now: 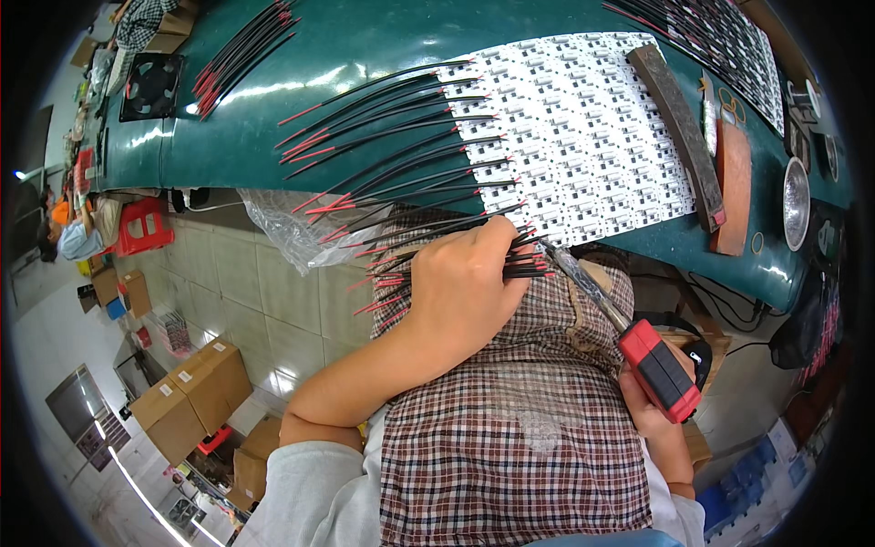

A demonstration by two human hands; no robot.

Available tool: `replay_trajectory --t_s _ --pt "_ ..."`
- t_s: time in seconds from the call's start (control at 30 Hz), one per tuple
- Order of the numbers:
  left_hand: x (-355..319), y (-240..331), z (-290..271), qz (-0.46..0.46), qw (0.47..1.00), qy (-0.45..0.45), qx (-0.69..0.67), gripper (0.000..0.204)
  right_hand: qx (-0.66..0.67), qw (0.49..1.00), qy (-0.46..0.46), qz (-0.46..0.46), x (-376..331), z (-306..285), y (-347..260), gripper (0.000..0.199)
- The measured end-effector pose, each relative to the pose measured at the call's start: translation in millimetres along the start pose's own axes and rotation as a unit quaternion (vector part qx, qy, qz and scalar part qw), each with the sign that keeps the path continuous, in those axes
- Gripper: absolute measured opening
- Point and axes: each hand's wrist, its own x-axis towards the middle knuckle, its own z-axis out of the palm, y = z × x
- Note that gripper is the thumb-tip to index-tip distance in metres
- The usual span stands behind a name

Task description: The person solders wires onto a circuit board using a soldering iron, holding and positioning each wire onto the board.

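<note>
Head view shows a bundle of red-and-black wires (pixel 529 260) lying under the left hand (pixel 465 283), at the near edge of a white panel of small circuit boards (pixel 583 128) on the green worktop (pixel 365 46). The left hand is curled down over the bundle, fingers closed on it, with wire ends sticking out on both sides of the knuckles. More wire pairs (pixel 383 137) lie fanned out in a row along the left edge of the panel, their red tips pointing toward the floor side. The right hand (pixel 652 401) sits lower right, well apart from the left, wrapped around the red handle of a soldering iron (pixel 629 333) whose thin metal shaft slants up to a point just beside the bundle. A dark flat bar (pixel 679 128) lies across the right part of the panel, and a brown wooden block (pixel 734 178) lies just beside it. Another heap of wires (pixel 241 50) rests farther back on the worktop near a small black fan (pixel 150 87). A checked apron (pixel 510 428) covers the lap below, and a clear plastic bag (pixel 287 228) hangs off the worktop edge.
</note>
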Motion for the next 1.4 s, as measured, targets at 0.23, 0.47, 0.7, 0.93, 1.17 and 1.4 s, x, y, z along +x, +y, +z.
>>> replay_trajectory --t_s 0.23,0.47,0.7,0.93,1.17,1.4 --pt "1 2 1 0.007 1.000 0.013 0.015 0.039 0.030 0.999 -0.002 0.041 -1 0 0 0.022" --pt "3 4 -1 0.006 1.000 -0.001 0.019 0.039 0.014 0.999 0.013 0.032 -5 0 0 0.022" --pt "9 -1 -1 0.012 1.000 0.023 -0.016 0.021 0.006 1.000 0.003 0.022 -8 0 4 0.023" --pt "14 -4 -6 0.019 1.000 0.000 -0.014 0.018 0.012 0.999 0.009 0.034 -5 3 3 0.024" --pt "15 -3 -8 0.027 1.000 -0.008 -0.009 0.018 0.025 1.000 -0.003 0.015 -4 1 6 0.024" --pt "15 -4 -9 0.038 0.999 -0.015 -0.012 0.020 -0.005 1.000 0.027 0.011 -7 -3 1 0.021"
